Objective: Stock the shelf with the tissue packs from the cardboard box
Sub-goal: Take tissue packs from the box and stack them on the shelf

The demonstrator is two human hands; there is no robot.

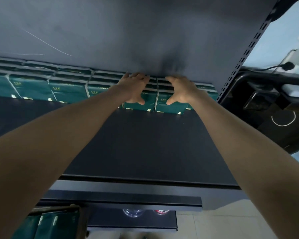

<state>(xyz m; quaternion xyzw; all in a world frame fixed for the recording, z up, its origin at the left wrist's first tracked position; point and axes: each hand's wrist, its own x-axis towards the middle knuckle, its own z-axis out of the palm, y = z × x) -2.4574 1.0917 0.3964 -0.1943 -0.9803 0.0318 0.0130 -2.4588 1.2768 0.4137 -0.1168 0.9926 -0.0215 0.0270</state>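
Nearest the camera, at the lower left, stands the cardboard box point(71, 208), open, with dark green tissue packs point(48, 225) standing on edge inside it. Beside it to the right a low shelf board point(128, 223) carries two round items that are too blurred to name, and pale floor tiles point(214, 226) show past its end.

Above that, both bare forearms stretch forward over the dark, bare front part of the shelf point(145, 149).

At the back of the shelf the left hand point(133, 88) lies against the front of one stack of tissue packs point(138, 106). The right hand point(181, 91) lies against the neighbouring stack point(171, 108), just to its right. The two stacks touch side by side. On each hand the fingers are stretched out and spread up the face of the stack toward its top edge. The thumbs point inward, toward each other, low on the front of the packs. The fingers press flat on the wrapping and do not curl round it. The fingertips fade into shadow under the board above.

A row of stacked green packs point(67, 88) runs off to the left along the back of the shelf, and the two stacks under the hands stand slightly forward of it.

The grey underside of the upper shelf point(128, 31) fills the top of the view. A black slotted upright point(245, 54) rises at the right.
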